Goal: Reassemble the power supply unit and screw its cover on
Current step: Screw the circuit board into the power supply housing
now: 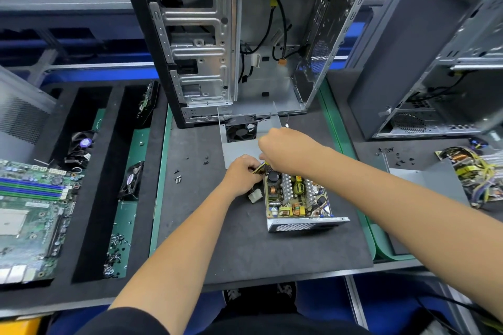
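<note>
The open power supply unit (pixel 298 198) lies on the black mat, its circuit board showing and its perforated metal wall facing me. My left hand (pixel 242 173) grips the yellow and black cable bundle (pixel 260 169) at the unit's far left corner. My right hand (pixel 285 148) is curled over the same bundle from above; what its fingertips hold is hidden. A white connector (pixel 255 195) lies beside the unit. The grey cover (pixel 241 148) with its black fan (pixel 241 130) lies just beyond my hands. Several loose screws (pixel 178 178) lie to the left.
An open computer case (pixel 245 35) stands at the back of the mat. A foam tray at left holds a motherboard (pixel 32 212), fans (pixel 130 182) and a pile of screws (pixel 115 253). Another case (pixel 435 62) and a dismantled power supply (pixel 473 174) sit at right.
</note>
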The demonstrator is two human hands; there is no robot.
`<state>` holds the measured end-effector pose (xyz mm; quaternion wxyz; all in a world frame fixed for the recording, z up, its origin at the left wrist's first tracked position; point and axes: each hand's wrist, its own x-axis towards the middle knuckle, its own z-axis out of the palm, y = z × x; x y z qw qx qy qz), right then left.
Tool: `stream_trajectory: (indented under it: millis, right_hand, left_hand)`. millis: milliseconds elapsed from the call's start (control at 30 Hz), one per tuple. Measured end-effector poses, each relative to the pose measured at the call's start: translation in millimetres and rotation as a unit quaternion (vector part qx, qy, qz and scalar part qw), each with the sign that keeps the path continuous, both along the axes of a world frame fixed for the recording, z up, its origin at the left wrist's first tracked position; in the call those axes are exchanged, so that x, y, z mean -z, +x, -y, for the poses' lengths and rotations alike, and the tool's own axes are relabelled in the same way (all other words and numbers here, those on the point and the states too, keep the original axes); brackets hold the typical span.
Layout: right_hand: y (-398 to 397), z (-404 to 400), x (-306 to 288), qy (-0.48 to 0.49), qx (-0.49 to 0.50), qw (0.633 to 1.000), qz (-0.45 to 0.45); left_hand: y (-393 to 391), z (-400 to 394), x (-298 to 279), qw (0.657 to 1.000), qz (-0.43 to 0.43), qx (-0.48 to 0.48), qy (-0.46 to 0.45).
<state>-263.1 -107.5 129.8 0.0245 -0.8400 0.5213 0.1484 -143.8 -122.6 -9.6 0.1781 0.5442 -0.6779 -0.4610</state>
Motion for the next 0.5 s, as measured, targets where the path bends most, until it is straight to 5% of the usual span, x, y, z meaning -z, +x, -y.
stream_trajectory:
  millis: [500]
  right_hand:
    - [-4.5,-6.1,4.9,-0.005,-0.060,0.998,-0.026]
  left_hand:
    - [4.2,0.7,0.9,1.000,-0.023,0.012,-0.003]
